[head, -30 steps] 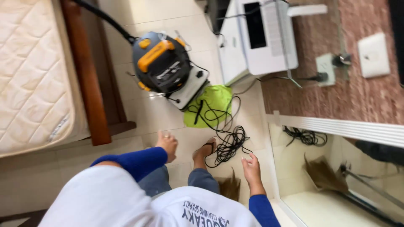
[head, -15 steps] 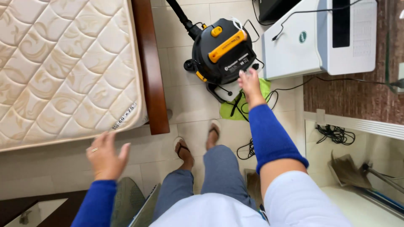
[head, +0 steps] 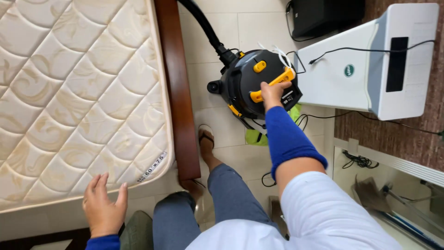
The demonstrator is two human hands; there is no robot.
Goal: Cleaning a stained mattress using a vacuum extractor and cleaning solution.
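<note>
Right hand (head: 273, 91) is down on the vacuum cleaner (head: 252, 85), fingers wrapped around its yellow carry handle (head: 272, 84), a firm grasp across the top of the black drum. The blue sleeve (head: 286, 139) runs straight back from that hand toward the camera, with a white short sleeve over the upper arm. The vacuum sits on the pale tiled floor (head: 208, 41), just beside the dark wooden bed frame (head: 178, 92), and its thick black hose (head: 203, 25) climbs away from the drum toward the top edge of the view. Under and behind the drum there's a bright green cloth (head: 253, 136) on the tiles, partly hidden by the machine and the arm, with black cable (head: 319, 115) trailing past it. Just to the right of the vacuum stands a white box-shaped appliance (head: 370, 65) with a dark panel, a thin black cord draped over its top. Over on the other side, the left hand (head: 104, 208) hovers open, fingers spread and holding nothing, close to the corner of the quilted cream mattress (head: 69, 92); whether the fingertips actually touch the mattress edge can't be told from here. Between the two arms, one leg in grey-blue trousers (head: 226, 194) stretches forward, the sandalled foot (head: 206, 139) planted on the tiles right next to the bed frame and near the vacuum. At lower right, a mirror-like panel (head: 393, 194) shows a brush and some cable.
</note>
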